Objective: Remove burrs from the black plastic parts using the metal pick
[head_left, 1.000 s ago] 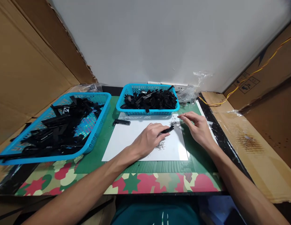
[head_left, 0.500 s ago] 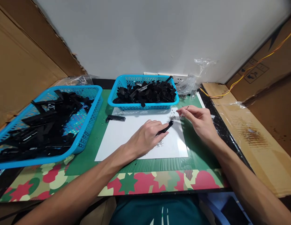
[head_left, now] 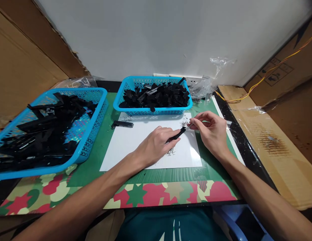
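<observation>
Blue left basket (head_left: 92, 134) holds many black parts (head_left: 45, 142); a loose part (head_left: 123, 124) crosses the sheet (head_left: 125, 147)'s left edge, with bare sheet beyond it; the rear basket (head_left: 135, 109) is well filled, though which parts are finished I cannot tell. The left hand (head_left: 158, 144) pinches one held part (head_left: 180, 134) over the sheet, seemingly mid-work; the right hand (head_left: 213, 130), fingertips together on a thin tool (head_left: 191, 125), is just beside its end, green mat (head_left: 208, 169) lying open nearer the body.
</observation>
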`<move>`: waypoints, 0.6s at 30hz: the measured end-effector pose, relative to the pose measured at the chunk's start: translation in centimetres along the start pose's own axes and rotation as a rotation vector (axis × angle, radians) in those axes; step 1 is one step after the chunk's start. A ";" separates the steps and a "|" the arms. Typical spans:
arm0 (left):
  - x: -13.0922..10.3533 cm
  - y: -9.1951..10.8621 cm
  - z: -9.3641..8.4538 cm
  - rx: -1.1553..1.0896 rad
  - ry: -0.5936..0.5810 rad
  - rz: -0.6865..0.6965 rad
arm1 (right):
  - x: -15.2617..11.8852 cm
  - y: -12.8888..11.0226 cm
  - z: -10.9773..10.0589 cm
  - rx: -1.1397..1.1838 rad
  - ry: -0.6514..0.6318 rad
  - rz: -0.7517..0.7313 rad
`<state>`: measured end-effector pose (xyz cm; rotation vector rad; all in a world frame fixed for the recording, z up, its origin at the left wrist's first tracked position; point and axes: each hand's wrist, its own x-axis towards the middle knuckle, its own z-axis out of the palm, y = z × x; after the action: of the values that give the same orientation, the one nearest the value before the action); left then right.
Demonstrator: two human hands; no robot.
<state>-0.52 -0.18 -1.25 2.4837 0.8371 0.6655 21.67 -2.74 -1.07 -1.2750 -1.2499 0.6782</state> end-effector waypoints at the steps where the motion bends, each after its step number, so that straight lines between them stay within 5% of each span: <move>1: 0.0 0.0 0.0 0.001 -0.001 0.000 | -0.1 0.1 0.1 -0.005 -0.002 -0.003; 18: 0.4 0.2 0.1 -0.115 0.025 -0.064 | -0.2 0.3 0.7 -0.238 -0.120 -0.146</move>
<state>-0.14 -0.09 -1.10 2.3414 0.8589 0.7040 21.07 -2.61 -1.47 -1.3356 -1.5420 0.5178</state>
